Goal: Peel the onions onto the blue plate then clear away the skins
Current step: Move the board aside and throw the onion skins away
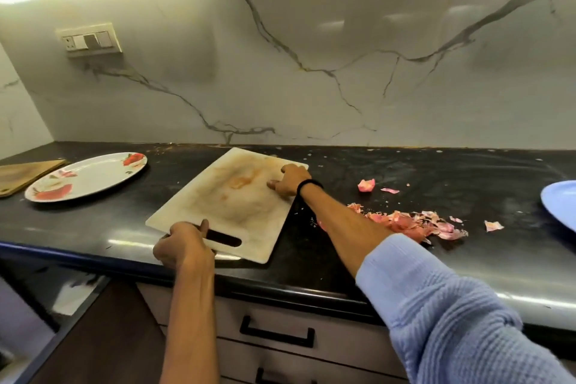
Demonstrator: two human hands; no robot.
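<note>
- The left grip point(184, 246) clasps the white chopping board point(230, 206) at its slotted handle, by the worktop's point(498, 259) front edge.
- The right grip point(290, 179) holds the board's far right corner, fingers curled.
- Onion skins point(414, 221) lie heaped on the worktop just right of the board.
- The blue plate point(561, 206) sits at the right end, well apart from the board.
- A floral plate point(87, 176) sits towards the left end.

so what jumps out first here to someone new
Both hands hold the stained white cutting board in the middle: the left hand grips its handle end near the front edge, the right hand its far corner. Right of it lies a pile of pink onion skins on the dark counter, with the blue plate cut off at the frame's right edge and a flowered plate at the left.
</note>
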